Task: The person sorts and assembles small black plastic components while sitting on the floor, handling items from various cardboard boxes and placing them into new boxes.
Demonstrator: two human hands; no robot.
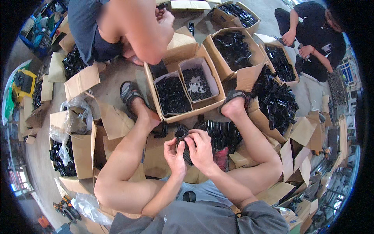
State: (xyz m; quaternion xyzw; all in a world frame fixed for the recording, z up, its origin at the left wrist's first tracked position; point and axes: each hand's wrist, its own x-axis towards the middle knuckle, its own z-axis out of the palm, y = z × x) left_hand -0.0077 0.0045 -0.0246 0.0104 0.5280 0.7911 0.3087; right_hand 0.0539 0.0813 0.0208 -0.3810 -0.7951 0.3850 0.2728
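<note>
Between my legs, my left hand (175,156) and my right hand (200,149) meet on a black part with a ring-shaped end (180,134). Both hands pinch it with thumb and fingers, the ring pointing away from me. Its lower portion is mostly hidden by my fingers. Just beyond my right hand lies a row of long glossy black parts (221,133). Farther off, an open cardboard box (176,118) holds two lined compartments of small black pieces (170,93).
Open cartons of black parts surround me, including one heaped high (274,102) at right and another (232,48) beyond. Plastic bags (74,121) lie at left. One co-worker's arm (144,31) is close at far left; another person (311,43) sits at far right.
</note>
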